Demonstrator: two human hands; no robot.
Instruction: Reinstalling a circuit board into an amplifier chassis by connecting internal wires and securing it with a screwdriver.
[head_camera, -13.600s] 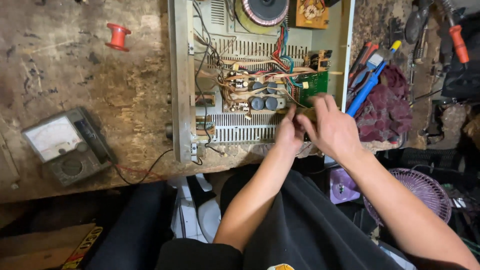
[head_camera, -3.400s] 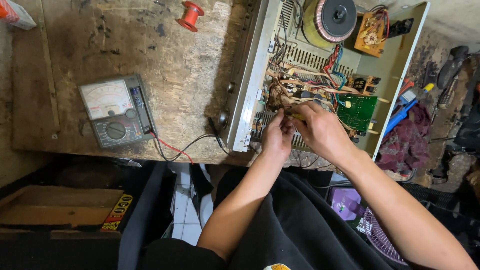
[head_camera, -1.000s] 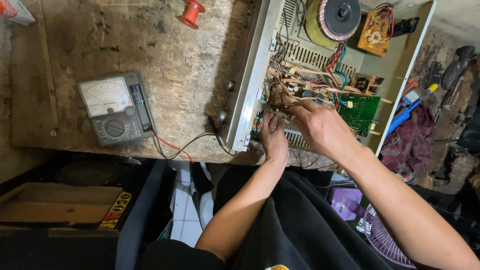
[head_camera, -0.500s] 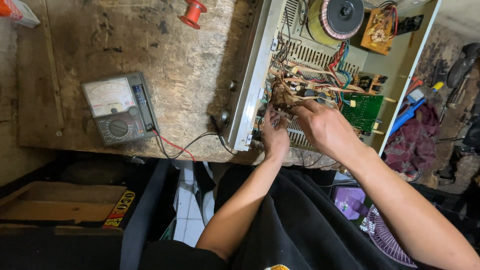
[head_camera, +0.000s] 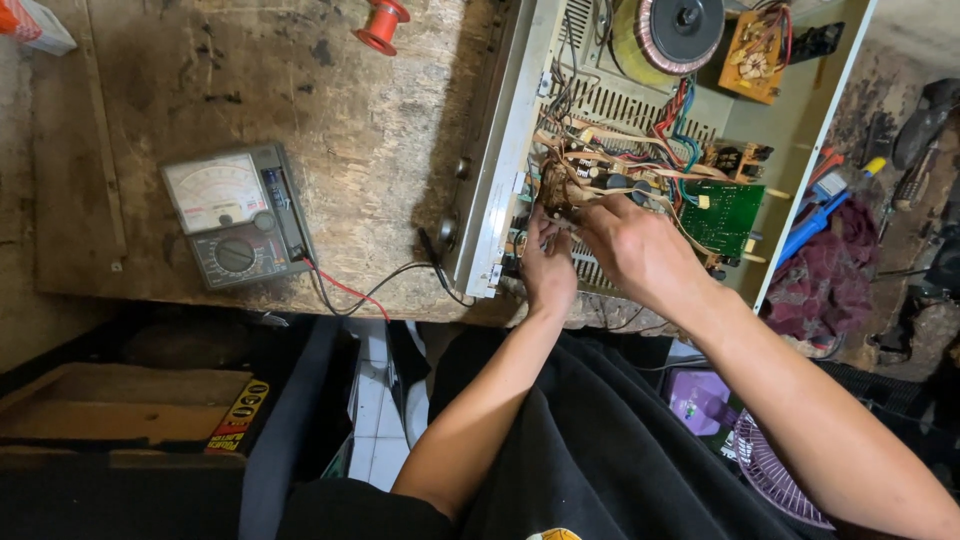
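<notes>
Head view, looking down on a worn wooden workbench (head_camera: 300, 120) with an opened amplifier chassis (head_camera: 500, 200) at about 1 o'clock. Both hands meet inside the chassis over a cluster of brown components and tan ribbon wiring (head_camera: 560, 190). The left hand (head_camera: 545, 265) reaches up from 6 o'clock, its fingers curled against the lower edge of that cluster; the right hand (head_camera: 635, 250) comes in from 4 o'clock, fingers bent and pinching at the same spot. Compared with the pictures of half a second and a second ago, the hands sit on the same place; only the view has shifted slightly, with the analog multimeter (head_camera: 235, 215) now a little lower at 9 o'clock. The work on the wiring therefore appears unbroken, a fine manipulation not yet released.

Around it: a green circuit board (head_camera: 725, 215) just right of the hands, a toroidal transformer (head_camera: 675, 30) at 12 o'clock, a red spool (head_camera: 380, 22) on the bench at 11 o'clock, and the meter's red and black leads (head_camera: 370, 285) running toward the chassis.

Hidden or unclear: the fingertips and whatever small part or wire they grip are covered by the hands themselves, so the held item cannot be told. The transformer's top and the spool are cut by the upper frame edge; tools at 3 o'clock are dim.
</notes>
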